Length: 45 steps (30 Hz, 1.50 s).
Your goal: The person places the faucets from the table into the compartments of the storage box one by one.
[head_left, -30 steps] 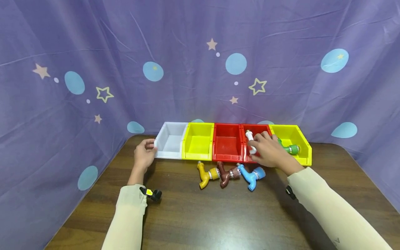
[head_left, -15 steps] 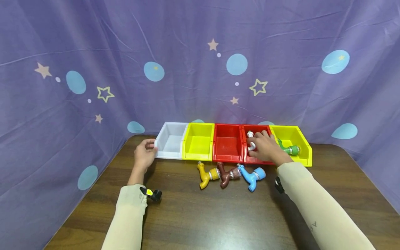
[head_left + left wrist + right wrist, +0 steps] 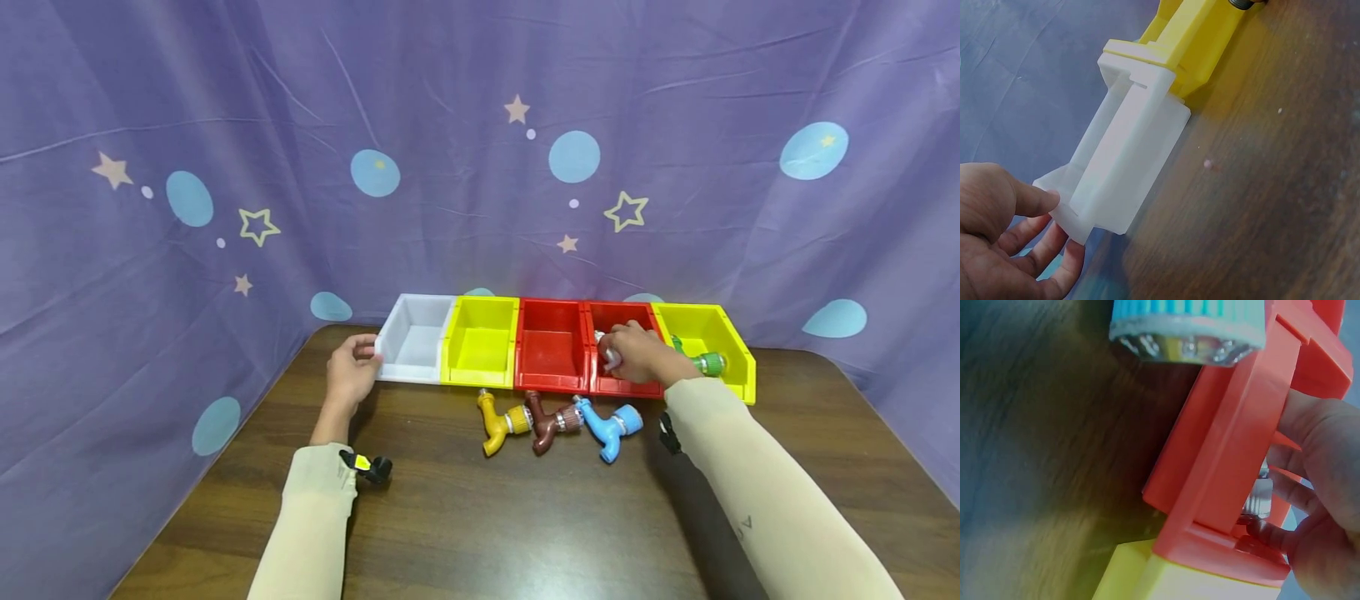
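My left hand (image 3: 351, 372) holds the left edge of a white bin (image 3: 408, 372). In the left wrist view its thumb lies on the bin's rim, with fingers against the outer wall. My right hand (image 3: 641, 354) reaches into the right-hand red bin (image 3: 624, 387), its fingers around a white tap (image 3: 611, 360) that is mostly hidden. The right wrist view shows the tap's ribbed white knob (image 3: 1259, 499) by the fingertips, behind the red front wall. In front of the bins lie a yellow tap (image 3: 495, 423), a brown tap (image 3: 549, 422) and a blue tap (image 3: 609, 429).
A yellow bin (image 3: 480, 377) and another red bin (image 3: 551, 381) stand between the hands in the row. The far-right yellow bin (image 3: 742, 387) holds a green tap (image 3: 708, 363). Behind the wooden table (image 3: 465, 525) hangs a purple curtain (image 3: 465, 225).
My right hand has shifted slightly left and lower in the red bin, and now covers more of the white tap. My left hand keeps its hold on the white bin.
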### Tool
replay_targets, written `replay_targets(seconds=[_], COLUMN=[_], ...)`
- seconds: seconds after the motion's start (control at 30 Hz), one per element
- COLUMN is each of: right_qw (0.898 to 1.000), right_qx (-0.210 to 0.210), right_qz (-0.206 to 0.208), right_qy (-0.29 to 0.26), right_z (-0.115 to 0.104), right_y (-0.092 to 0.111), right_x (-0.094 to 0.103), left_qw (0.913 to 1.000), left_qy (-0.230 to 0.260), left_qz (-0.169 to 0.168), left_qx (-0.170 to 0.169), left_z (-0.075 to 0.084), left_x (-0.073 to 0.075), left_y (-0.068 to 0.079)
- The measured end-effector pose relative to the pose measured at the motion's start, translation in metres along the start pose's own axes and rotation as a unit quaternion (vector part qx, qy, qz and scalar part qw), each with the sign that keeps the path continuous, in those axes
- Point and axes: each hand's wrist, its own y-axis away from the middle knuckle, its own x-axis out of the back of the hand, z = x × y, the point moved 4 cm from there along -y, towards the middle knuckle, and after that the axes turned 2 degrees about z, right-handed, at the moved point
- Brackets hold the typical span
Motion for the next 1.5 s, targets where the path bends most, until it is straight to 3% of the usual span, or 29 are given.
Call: replay_targets(seconds=[0.27,0.43,0.6,1.03,1.5], right_qw=[1.000,1.000,1.000,0.995,0.975], right_qx=[0.008,-0.001,0.009,0.049,0.153], right_qz=[-0.029,-0.025,0.002,0.067,0.116], right_qy=[-0.008,0.003,0.025,0.046,0.110], right_z=[0.000,0.000,-0.002,-0.015,-0.040], right_y=[0.000,0.002,0.009,0.033,0.070], right_x=[-0.001,-0.003,-0.001,0.024,0.030], left_qw=[0.9999,0.9999,0.9999,1.0000,1.0000], left_qy=[0.003,0.004,0.004,0.003,0.005], left_qz=[-0.011,-0.009,-0.008,-0.004,-0.002], left_qx=[0.010,0.007,0.008,0.001,0.002], left_z=[-0.001,-0.001,-0.002,0.003,0.002], left_x=[0.000,0.000,0.000,0.001,0.001], left_y=[0.001,0.001,0.001,0.001,0.001])
